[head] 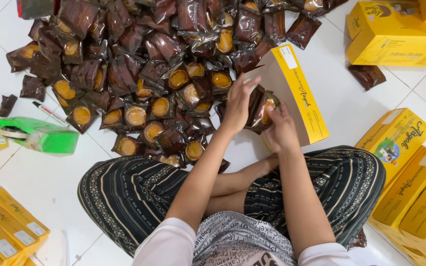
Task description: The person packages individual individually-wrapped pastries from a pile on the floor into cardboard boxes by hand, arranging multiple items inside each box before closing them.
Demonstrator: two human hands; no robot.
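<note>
I sit cross-legged on a white tiled floor. My left hand [237, 101] and my right hand [280, 130] both grip dark brown wrapped cake packets [261, 109] at the mouth of an open yellow box [297, 93] that lies tilted in front of my knees. A big heap of the same brown packets [139, 64], many showing a round golden cake through a clear window, spreads over the floor beyond my hands.
A green tape dispenser [40, 134] and a marker pen [50, 114] lie at left. Yellow boxes stand at the top right [395, 34], stacked at right [415, 177] and at bottom left [6, 226]. A stray packet [367, 76] lies near the top-right box.
</note>
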